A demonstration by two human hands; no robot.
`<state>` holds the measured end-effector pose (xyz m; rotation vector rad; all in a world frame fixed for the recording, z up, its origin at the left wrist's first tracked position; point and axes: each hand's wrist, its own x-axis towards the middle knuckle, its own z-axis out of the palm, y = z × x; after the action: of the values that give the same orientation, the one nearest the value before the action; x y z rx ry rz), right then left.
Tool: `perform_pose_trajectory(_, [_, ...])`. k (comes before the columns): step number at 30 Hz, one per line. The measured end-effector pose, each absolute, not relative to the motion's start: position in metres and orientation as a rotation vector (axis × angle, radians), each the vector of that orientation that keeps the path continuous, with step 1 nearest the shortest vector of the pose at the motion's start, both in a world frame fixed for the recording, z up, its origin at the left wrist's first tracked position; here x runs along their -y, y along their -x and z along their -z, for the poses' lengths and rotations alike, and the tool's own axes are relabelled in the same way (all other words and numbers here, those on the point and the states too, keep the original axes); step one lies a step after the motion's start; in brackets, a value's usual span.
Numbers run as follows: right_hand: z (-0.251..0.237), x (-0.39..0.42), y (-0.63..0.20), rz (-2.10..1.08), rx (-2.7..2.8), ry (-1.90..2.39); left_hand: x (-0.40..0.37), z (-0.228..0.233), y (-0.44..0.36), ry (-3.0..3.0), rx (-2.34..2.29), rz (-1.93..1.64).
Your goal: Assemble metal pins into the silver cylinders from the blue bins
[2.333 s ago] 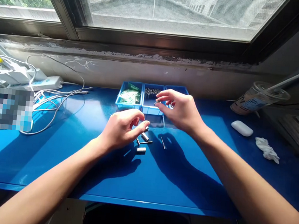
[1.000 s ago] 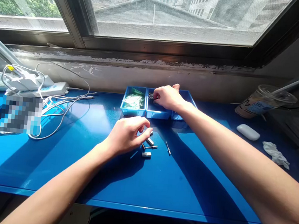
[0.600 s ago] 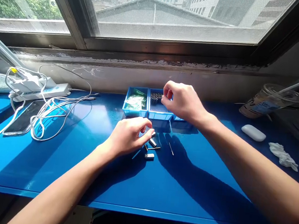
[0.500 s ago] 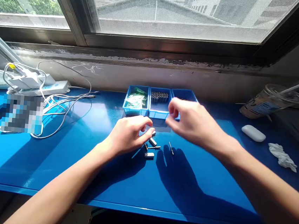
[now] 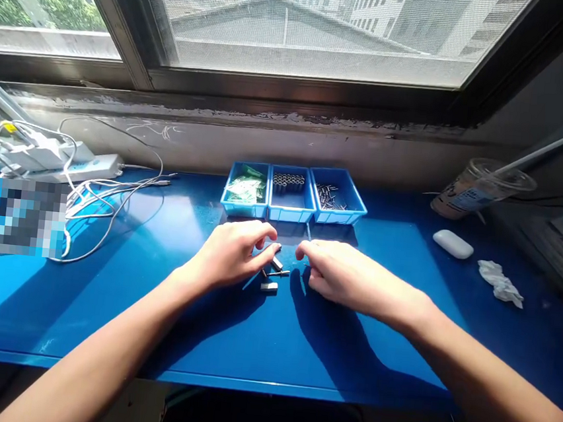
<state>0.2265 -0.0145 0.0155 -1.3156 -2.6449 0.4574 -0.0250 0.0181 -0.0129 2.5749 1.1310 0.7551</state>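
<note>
My left hand hovers over the desk with fingers loosely curled. A gap shows between its thumb and forefinger, with nothing visible held. Beside its thumb lie a short silver metal piece, a thin metal pin and another silver piece; the hand partly covers this group. To the right, my right hand is low over the desk, its forefinger reaching forward apart from the lower fingers. Nothing shows in its grasp, though its underside is hidden. A separate pin seen earlier is out of sight around this hand.
Three blue bins stand behind the hands: one with green-white packets, one with upright metal tubes, one with loose dark pins. Left are cables and a power strip; right, a cup, white case and crumpled tissue.
My right hand has come down from the right bin to the desk surface, uncovering the bin's pins. My left hand stays by the metal pieces. The view has shifted slightly.
</note>
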Motion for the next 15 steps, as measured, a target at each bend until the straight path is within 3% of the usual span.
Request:
perform_pose_trajectory(6, [-0.03,-0.016,-0.25,-1.441,1.837,0.854,-0.019,0.009,0.027,-2.558,-1.166,-0.72])
perform_pose_trajectory(10, [-0.019,-0.018,-0.262,-1.509,1.469,0.727,-0.017,0.009,0.026,-2.593,-1.128,-0.723])
perform_pose_trajectory(15, [-0.024,-0.014,-0.267,-1.526,1.296,0.875,-0.016,0.009,0.026,-2.628,-1.09,-0.731])
